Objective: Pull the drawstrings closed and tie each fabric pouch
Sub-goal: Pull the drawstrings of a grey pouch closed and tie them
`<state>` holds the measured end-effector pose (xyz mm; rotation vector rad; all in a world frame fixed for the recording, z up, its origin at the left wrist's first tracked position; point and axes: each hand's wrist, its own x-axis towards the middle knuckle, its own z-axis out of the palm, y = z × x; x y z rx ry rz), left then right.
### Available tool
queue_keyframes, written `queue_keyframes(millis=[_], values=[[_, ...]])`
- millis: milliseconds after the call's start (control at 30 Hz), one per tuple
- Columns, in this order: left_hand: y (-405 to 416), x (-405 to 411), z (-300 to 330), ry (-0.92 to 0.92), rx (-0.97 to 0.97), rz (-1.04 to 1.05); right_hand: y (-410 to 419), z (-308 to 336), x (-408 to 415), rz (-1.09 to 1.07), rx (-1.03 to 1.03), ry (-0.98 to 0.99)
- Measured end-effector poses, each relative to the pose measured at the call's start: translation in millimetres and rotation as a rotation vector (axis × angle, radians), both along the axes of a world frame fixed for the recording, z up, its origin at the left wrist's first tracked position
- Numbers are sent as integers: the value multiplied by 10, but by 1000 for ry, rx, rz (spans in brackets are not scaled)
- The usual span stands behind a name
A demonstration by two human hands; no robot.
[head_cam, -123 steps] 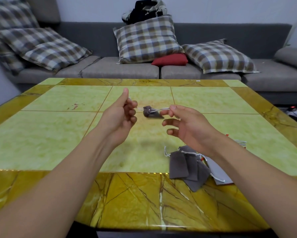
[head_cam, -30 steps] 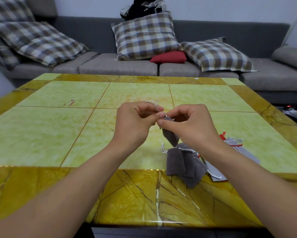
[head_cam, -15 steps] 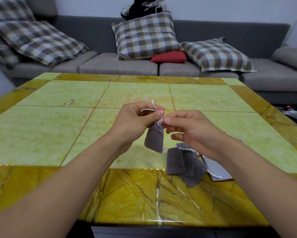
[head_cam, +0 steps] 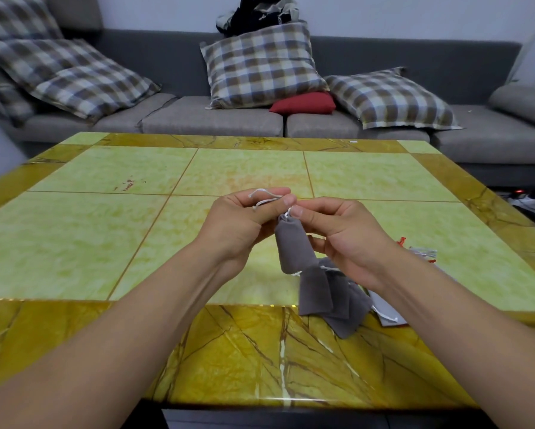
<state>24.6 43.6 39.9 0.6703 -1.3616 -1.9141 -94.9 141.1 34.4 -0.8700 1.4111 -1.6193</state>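
Risk was slack: left hand [head_cam: 243, 222] & right hand [head_cam: 337, 233] pinched white cord [head_cam: 264, 199] just above grey pouch [head_cam: 292, 244], knot prob could've slipped loose.

My tabletop [head_cam: 111, 243] has pale green tiles inside a yellow marbled border. Near its front edge, toward the right, lies a heap of grey pouches [head_cam: 331, 295], with paler pouches and red cord [head_cam: 421, 252] just beyond.
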Motion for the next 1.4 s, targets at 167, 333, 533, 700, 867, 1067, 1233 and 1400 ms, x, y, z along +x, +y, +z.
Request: queue_keyframes(millis=[167,333,533,700,867,1067,1233,1400], values=[[27,-2,-2,16,-22,44,-3,16,12,-47,-13,85],[81,-39,-34,107,-110,71,21,65,-4,120,54,-213],[58,-17,-22,89,-226,73,21,93,-44,116,60,-169],[85,-21,-15,64,-59,26,28,88,-76,87,66,-77],[64,-7,3,34,-71,8,29,55,-50,17,-4,35],[58,-25,-12,72,-181,79,21,91,-78,83,27,23],[44,-26,-26,66,-266,79,15,62,-67,28,14,5],[29,-19,-26,7,-175,27,9,54,-17,-63,8,162]])
